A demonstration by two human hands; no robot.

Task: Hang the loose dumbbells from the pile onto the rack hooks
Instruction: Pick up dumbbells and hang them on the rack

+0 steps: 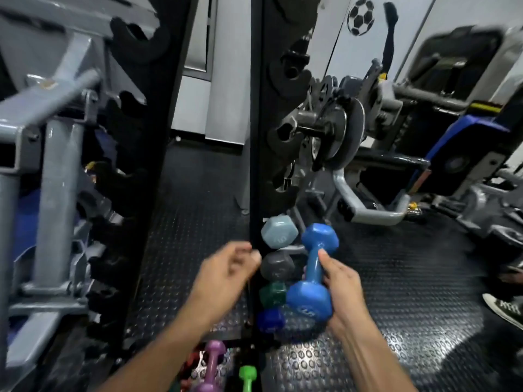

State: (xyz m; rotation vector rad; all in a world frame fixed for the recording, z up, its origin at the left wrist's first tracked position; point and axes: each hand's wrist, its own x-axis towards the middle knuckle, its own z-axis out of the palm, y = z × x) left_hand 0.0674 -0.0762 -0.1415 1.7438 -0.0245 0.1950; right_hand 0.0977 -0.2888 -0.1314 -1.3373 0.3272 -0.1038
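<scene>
On the studded rubber floor (396, 278) at the bottom edge, a purple dumbbell (211, 366) and a green dumbbell (247, 376) lay loose. Above them, the right hand (343, 290) gripped a blue dumbbell (314, 271) by its handle, held nearly upright just beside the black rack (256, 137). The left hand (226, 274) hung empty, fingers loosely curled, at the rack's upright. Light-blue (278, 232), grey (276, 265), green (273, 294) and dark-blue (270, 320) dumbbell heads were stacked along the rack's lower end.

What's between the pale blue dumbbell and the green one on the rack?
A dark grey dumbbell sits between the pale blue dumbbell and the green one, seen in the head view.
</scene>
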